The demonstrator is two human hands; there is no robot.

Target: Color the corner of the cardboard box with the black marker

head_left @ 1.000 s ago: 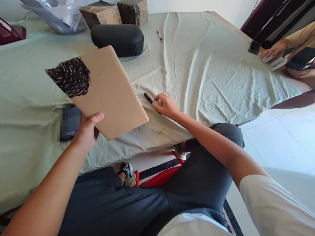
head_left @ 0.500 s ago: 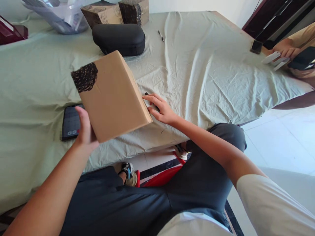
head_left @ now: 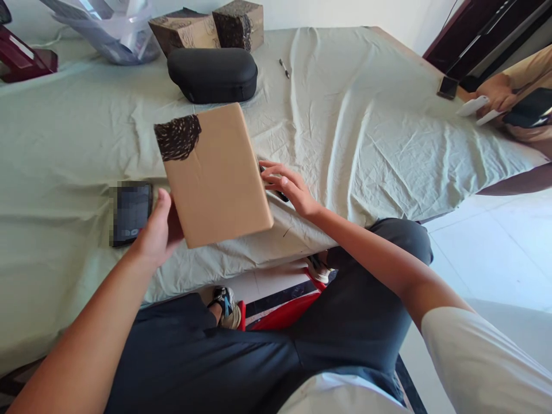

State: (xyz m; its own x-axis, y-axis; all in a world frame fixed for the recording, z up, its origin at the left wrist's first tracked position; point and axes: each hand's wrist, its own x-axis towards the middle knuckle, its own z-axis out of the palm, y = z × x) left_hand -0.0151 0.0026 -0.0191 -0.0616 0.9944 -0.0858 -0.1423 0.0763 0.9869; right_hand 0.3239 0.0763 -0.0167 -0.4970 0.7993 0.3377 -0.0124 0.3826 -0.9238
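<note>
My left hand (head_left: 158, 229) grips the near left edge of a flat brown cardboard box (head_left: 215, 175) that has a black scribbled patch on its far left corner. It holds the box tilted above the table's front edge. My right hand (head_left: 288, 185) lies beside the box's right edge, fingers spread over a black marker (head_left: 282, 196) on the pale green cloth (head_left: 366, 126). The marker is mostly hidden under the fingers.
A phone (head_left: 131, 211) lies left of the box. A black case (head_left: 213, 73), two scribbled boxes (head_left: 211, 29), a clear plastic bin (head_left: 116, 34) and a pen (head_left: 283, 67) sit at the back. Another person's hand (head_left: 495, 95) holds white items at the far right.
The box has swung to the right and turned more upright, now touching my right hand's side. My right hand has stayed on the marker.
</note>
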